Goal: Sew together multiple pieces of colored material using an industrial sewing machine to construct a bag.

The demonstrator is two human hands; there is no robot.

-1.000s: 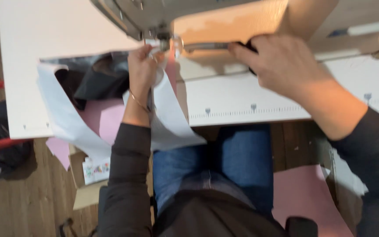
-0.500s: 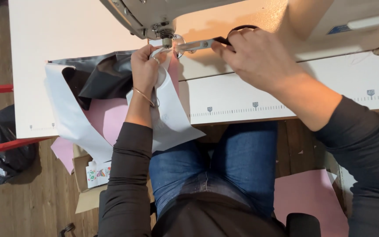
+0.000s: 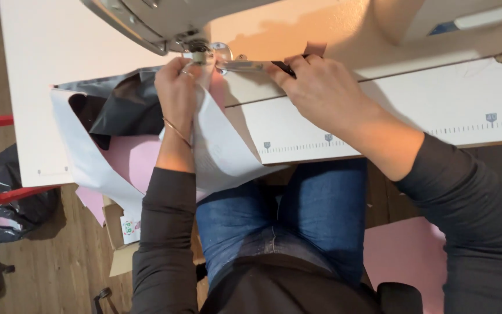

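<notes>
Plainly, the nearest risk sits at the needle [image 3: 197, 55]: the left hand [image 3: 176, 93] is closed on a fold of white cloth [image 3: 219, 154], its fingertips right under the head of the sewing machine [image 3: 146, 20], so a stitch begun now could catch a finger. The right hand [image 3: 326, 96] lies flat and half curled on the machine bed, its fingertips pressing a dark strip [image 3: 283, 67] against a shiny metal guide [image 3: 242, 65]; whether it pinches the strip or only pins it down I cannot tell. The cloth runs from the left hand down over the table edge [image 3: 297, 152] toward the lap, with pink cloth [image 3: 129, 160] and a dark bag [image 3: 120, 104] just left of that hand; that hanging weight could drag the seam off line. Room is tight between the two hands and under the machine head, but open to the right along the bed and toward the person.
</notes>
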